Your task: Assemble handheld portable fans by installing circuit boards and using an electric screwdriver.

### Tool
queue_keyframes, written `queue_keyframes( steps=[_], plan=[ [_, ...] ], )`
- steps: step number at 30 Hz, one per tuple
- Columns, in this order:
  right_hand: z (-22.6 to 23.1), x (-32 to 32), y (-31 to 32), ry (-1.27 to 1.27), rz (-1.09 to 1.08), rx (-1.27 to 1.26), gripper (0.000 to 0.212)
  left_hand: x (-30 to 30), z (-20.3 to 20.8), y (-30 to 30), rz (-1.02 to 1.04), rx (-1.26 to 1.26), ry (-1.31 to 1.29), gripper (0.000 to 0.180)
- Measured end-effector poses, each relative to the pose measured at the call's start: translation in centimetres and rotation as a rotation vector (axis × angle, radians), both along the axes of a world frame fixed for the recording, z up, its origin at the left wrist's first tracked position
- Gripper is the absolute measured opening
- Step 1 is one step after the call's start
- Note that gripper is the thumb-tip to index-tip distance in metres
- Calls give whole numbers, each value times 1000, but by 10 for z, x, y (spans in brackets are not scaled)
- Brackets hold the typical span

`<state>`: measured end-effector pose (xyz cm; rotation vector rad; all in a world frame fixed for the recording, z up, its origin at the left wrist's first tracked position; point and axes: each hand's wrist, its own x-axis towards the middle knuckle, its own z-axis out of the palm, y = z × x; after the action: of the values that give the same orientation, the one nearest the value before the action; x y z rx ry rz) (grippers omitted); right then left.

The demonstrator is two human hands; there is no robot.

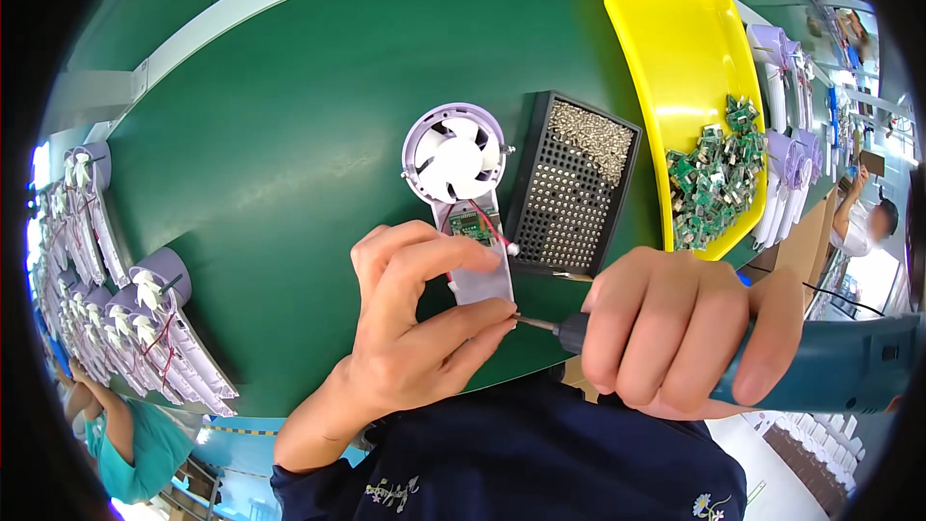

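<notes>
**Driver bit at left fingertips; seating not confirmed**

The right hand (pixel 675 328) is closed around an electric screwdriver (pixel 839 367), its bit (pixel 536 322) pointing left. The left hand (pixel 410 328) is partly curled, two fingertips nearly together at the bit's tip; whether they pinch a screw cannot be told. The fan unit (pixel 490 282) lies on the green table (pixel 289 135), its round fan end away from the person, its narrow end beside the left fingertips. A circuit board (pixel 470 225) and red wire (pixel 490 219) show in its handle. The black tray (pixel 530 174) of screws (pixel 588 135) sits just right of it.

Assessment: the step in hand appears to be bit alignment before fastening. The next move calls for a straight bit, a steadied housing and wires kept clear.
</notes>
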<state>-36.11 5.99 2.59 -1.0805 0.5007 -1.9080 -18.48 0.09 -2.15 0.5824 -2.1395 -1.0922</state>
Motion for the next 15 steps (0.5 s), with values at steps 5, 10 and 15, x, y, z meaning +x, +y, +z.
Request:
queue_keyframes(
  steps=[5,10,15],
  plan=[
    [2,5,2,33,-24,53,16,-5,-2,1,15,-16,-7,27],
    [-1,18,5,99,-185,28,21,-1,-3,1,78,-90,-68,34],
    [-5,21,-1,99,-238,1,31,4,-8,-5,162,-34,-111,46]
  ],
)
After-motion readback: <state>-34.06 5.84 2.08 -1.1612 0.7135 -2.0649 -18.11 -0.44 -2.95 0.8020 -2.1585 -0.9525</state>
